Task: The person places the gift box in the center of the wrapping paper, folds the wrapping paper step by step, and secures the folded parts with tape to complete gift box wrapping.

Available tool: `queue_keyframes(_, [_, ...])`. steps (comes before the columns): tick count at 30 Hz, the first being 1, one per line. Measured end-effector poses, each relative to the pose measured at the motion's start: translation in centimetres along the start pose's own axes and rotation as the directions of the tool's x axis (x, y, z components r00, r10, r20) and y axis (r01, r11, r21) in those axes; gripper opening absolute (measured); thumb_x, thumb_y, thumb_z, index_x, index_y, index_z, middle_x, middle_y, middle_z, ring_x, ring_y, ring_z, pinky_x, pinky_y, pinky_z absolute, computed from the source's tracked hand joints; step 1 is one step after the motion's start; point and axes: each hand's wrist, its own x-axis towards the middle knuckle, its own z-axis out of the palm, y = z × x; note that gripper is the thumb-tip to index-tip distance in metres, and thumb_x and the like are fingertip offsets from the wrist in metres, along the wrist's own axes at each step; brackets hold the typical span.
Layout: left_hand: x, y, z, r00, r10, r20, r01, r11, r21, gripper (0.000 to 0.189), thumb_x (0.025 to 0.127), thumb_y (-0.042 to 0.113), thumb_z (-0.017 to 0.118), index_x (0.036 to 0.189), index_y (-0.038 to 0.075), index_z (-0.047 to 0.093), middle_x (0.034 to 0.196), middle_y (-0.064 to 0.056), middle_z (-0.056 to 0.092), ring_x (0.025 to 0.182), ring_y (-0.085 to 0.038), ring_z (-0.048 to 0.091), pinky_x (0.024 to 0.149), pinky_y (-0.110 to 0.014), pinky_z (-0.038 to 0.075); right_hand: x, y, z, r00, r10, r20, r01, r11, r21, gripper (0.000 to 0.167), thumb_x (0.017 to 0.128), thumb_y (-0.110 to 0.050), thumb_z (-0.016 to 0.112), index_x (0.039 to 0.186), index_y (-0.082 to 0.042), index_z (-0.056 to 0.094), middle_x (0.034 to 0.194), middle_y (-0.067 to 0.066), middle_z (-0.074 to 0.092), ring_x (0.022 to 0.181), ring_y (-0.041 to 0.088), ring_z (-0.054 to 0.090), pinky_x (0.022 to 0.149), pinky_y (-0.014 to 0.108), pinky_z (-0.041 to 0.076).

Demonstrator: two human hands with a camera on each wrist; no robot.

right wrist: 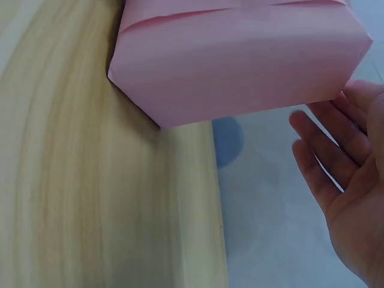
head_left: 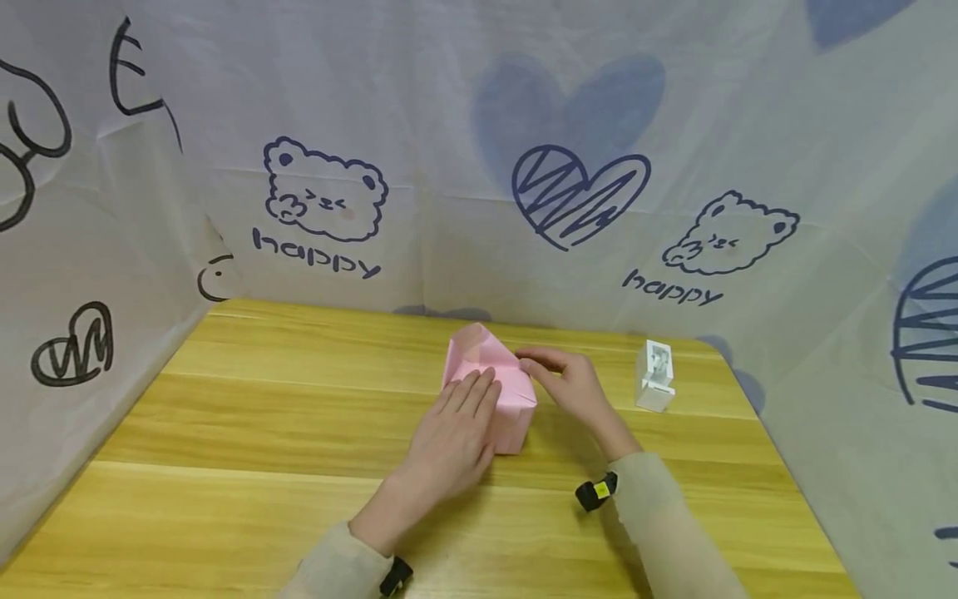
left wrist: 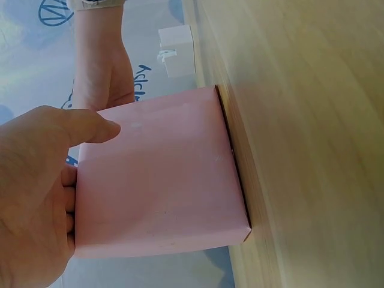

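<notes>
A box-shaped parcel in pink paper (head_left: 511, 428) stands on the table, with a paper flap (head_left: 470, 343) raised at its back in the head view. My left hand (head_left: 455, 424) lies on top, its fingers straight. The left wrist view shows the left thumb (left wrist: 99, 127) against the parcel's front face (left wrist: 162, 180). At the far right top corner, my right hand (head_left: 572, 387) pinches the paper's edge between thumb and index finger. Its other fingers (right wrist: 324, 147) are loosely spread beside the parcel in the right wrist view. The left palm hides part of the top.
A small white tape dispenser (head_left: 654, 376) stands to the right of the parcel, near the back of the wooden table (head_left: 262, 433). White cloth (head_left: 441, 108) with drawn bears and hearts hangs behind the table and on both sides.
</notes>
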Motion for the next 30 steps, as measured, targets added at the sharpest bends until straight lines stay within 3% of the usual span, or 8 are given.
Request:
queue_keyframes(6, [0.0, -0.1, 0.0, 1.0, 0.003, -0.004, -0.003, 1.0, -0.003, 0.079, 0.093, 0.039, 0.072, 0.153, -0.004, 0.044, 0.161, -0.022, 0.042, 0.149, -0.035, 0.041, 0.123, -0.047, 0.033, 0.7, -0.1, 0.2, 0.997, 0.064, 0.047, -0.064, 0.998, 0.004, 0.025, 0.101, -0.021, 0.07, 0.117, -0.004, 0.079, 0.116, 0.012, 0.077, 0.103, 0.025, 0.073, 0.088, 0.04, 0.062])
queue_keyframes(11, [0.0, -0.1, 0.1, 1.0, 0.006, -0.007, -0.006, 1.0, -0.006, 0.078, 0.094, 0.039, 0.071, 0.153, -0.004, 0.044, 0.16, -0.021, 0.043, 0.149, -0.035, 0.041, 0.123, -0.046, 0.033, 1.0, -0.1, 0.3, 0.99, 0.132, 0.054, -0.134, 0.99, 0.037, 0.024, 0.101, -0.021, 0.071, 0.112, -0.002, 0.079, 0.109, 0.012, 0.078, 0.091, 0.02, 0.071, 0.079, 0.03, 0.059])
queue_keyframes(18, [0.0, -0.1, 0.1, 1.0, 0.003, -0.001, -0.003, 1.0, -0.011, 0.077, 0.094, 0.038, 0.07, 0.153, -0.004, 0.044, 0.16, -0.022, 0.043, 0.148, -0.035, 0.041, 0.123, -0.046, 0.033, 2.0, -0.1, 0.5, 0.983, 0.169, 0.066, -0.175, 0.981, 0.085, 0.027, 0.1, -0.025, 0.072, 0.113, -0.002, 0.079, 0.109, 0.011, 0.079, 0.093, 0.016, 0.07, 0.084, 0.03, 0.058])
queue_keyframes(24, [0.0, 0.0, 0.2, 1.0, 0.006, -0.001, -0.006, 1.0, -0.013, 0.075, 0.095, 0.037, 0.069, 0.153, -0.004, 0.044, 0.16, -0.021, 0.043, 0.148, -0.035, 0.041, 0.123, -0.047, 0.033, 2.4, -0.1, 0.5, 0.984, 0.164, 0.071, -0.172, 0.975, 0.137, 0.026, 0.1, -0.021, 0.072, 0.111, 0.001, 0.079, 0.108, 0.014, 0.078, 0.088, 0.012, 0.067, 0.079, 0.023, 0.056])
queue_keyframes(30, [-0.1, 0.0, 0.2, 1.0, 0.004, 0.0, -0.004, 1.0, -0.01, 0.076, 0.094, 0.037, 0.07, 0.153, -0.004, 0.044, 0.161, -0.021, 0.042, 0.149, -0.035, 0.041, 0.123, -0.046, 0.033, 2.8, -0.4, 0.8, 0.978, 0.19, 0.086, -0.202, 0.967, 0.154, 0.03, 0.099, -0.027, 0.073, 0.113, -0.002, 0.079, 0.108, 0.012, 0.078, 0.088, 0.014, 0.069, 0.078, 0.024, 0.057])
